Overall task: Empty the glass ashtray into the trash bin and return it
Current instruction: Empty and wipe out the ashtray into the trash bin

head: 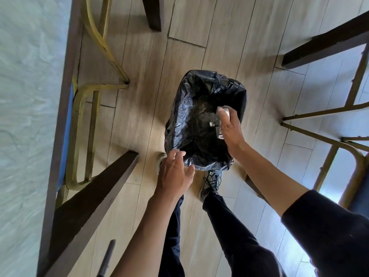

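Observation:
The trash bin (187,100), lined with a black plastic bag, stands on the wooden floor below me. My right hand (230,128) holds the glass ashtray (220,120) tipped on its side over the right part of the bin's opening; only its edges show past my fingers. Dark ash and a pale scrap lie inside the bag. My left hand (175,172) hovers at the bin's near left rim, fingers spread, holding nothing and touching or almost touching the bag's edge.
A table with a pale top (26,116) and dark legs runs along the left, with a gold-framed chair (89,96) tucked under it. More dark legs and gold chair frames (339,108) stand at the right. My feet are just behind the bin.

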Action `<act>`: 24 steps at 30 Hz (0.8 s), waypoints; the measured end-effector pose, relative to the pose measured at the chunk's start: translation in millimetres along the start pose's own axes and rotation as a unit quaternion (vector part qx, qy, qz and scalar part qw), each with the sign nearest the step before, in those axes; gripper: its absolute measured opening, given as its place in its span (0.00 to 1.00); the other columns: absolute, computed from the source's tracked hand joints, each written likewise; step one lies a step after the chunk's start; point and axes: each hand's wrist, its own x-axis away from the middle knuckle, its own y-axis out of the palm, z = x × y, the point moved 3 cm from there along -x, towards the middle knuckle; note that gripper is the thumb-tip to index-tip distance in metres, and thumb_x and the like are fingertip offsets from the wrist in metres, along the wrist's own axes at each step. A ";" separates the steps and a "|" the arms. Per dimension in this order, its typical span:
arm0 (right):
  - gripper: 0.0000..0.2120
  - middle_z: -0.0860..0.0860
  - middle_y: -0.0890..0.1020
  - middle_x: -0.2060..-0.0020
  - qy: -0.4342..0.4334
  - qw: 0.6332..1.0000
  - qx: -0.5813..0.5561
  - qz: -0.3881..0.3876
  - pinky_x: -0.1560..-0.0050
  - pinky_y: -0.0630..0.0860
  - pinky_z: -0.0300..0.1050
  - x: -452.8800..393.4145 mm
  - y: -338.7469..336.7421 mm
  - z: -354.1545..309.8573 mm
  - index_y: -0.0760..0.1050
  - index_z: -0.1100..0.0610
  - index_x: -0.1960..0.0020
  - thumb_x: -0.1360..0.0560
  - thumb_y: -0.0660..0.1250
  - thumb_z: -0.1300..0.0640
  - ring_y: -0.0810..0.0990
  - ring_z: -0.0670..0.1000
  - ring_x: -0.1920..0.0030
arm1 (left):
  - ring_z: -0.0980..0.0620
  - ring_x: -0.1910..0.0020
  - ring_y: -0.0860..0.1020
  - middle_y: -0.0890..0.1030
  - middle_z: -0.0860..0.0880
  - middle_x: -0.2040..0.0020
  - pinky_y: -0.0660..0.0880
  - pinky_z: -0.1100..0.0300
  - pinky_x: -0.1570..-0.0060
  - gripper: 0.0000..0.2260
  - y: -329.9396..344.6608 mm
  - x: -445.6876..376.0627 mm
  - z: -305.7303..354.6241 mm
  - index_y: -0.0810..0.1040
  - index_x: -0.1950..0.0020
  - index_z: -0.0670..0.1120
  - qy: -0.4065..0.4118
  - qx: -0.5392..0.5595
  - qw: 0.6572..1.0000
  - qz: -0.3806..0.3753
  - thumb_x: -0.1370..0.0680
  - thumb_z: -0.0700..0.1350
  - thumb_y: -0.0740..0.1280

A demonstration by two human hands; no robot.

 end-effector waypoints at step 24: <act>0.29 0.55 0.81 0.44 0.069 0.994 -0.086 -0.024 0.51 0.80 0.49 10.3 -6.5 15.1 0.69 0.53 0.28 0.22 0.66 0.38 0.83 0.54 0.48 | 0.44 0.43 0.79 0.79 0.42 0.39 0.75 0.52 0.49 0.17 8.1 -27.2 -20.5 0.73 0.31 0.42 -0.095 -0.005 0.982 0.160 0.19 0.46 0.64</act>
